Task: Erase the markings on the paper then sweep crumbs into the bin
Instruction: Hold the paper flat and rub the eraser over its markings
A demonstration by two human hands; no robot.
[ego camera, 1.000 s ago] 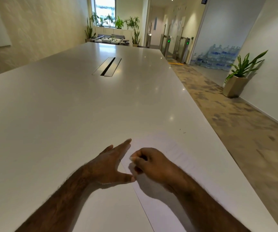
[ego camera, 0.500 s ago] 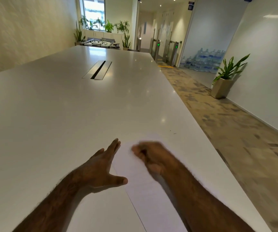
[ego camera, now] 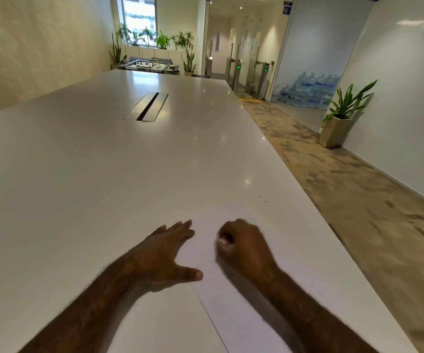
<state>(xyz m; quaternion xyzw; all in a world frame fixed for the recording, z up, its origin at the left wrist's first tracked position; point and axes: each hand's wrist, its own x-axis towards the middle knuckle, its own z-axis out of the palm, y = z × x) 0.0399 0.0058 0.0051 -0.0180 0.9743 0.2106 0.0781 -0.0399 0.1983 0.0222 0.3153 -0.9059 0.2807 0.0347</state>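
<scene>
Paper (ego camera: 234,296) laid flat on white table (ego camera: 78,200), at its right edge, under both hands. Left hand (ego camera: 162,258) pressed flat on paper's left edge, fingers (ego camera: 180,229) straight and close together, thumb spread toward right hand. Right hand (ego camera: 244,248) curled, fingers pinching small white eraser (ego camera: 221,241) against paper, just beside left fingertips. Few dark crumbs (ego camera: 263,199) seen on table beyond right fingers.

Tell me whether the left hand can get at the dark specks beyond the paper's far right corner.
Probably not easily: the left hand lies flat at the paper's left edge, and the right hand, gripping the eraser, lies between it and the specks.
</scene>
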